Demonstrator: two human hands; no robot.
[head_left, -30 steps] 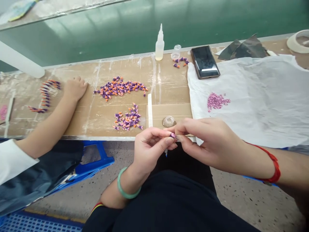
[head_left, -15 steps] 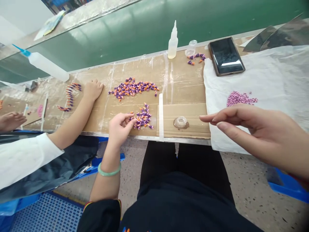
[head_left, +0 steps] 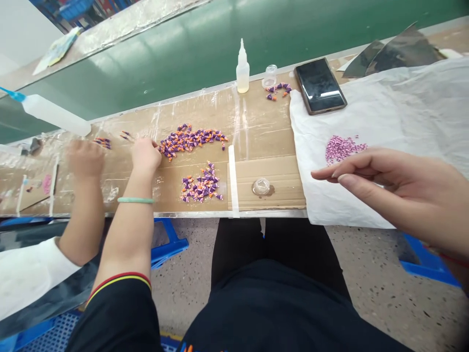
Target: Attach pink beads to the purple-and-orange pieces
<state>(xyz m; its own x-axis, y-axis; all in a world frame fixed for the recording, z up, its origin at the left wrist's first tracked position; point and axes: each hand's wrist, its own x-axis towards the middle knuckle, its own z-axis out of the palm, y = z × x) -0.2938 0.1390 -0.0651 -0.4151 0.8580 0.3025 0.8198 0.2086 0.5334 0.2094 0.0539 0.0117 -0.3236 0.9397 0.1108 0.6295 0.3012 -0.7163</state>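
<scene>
Our left hand (head_left: 145, 155), a pale green bangle on its wrist, rests on the brown cardboard sheet (head_left: 264, 122) at eleven o'clock, its fingers curled down out of sight, so we cannot tell if they pinch anything. Just beside it lies a long heap of purple-and-orange cone beads (head_left: 190, 141), and a second loose heap (head_left: 201, 186) sits at twelve. Only a few pieces lie in a short line (head_left: 102, 142) near a co-worker's hand (head_left: 86, 159) at ten o'clock. Our right hand (head_left: 370, 183) hovers at three o'clock — fingers loosely together, pinching nothing — over a white cloth sheet (head_left: 403, 107) bearing a small pile of pink beads (head_left: 342, 149).

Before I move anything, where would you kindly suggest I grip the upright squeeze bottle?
Grip the squeeze bottle by its wide lower body from the near left: the top tapers to a thin nozzle, and a small clear jar sits to its right.
</scene>
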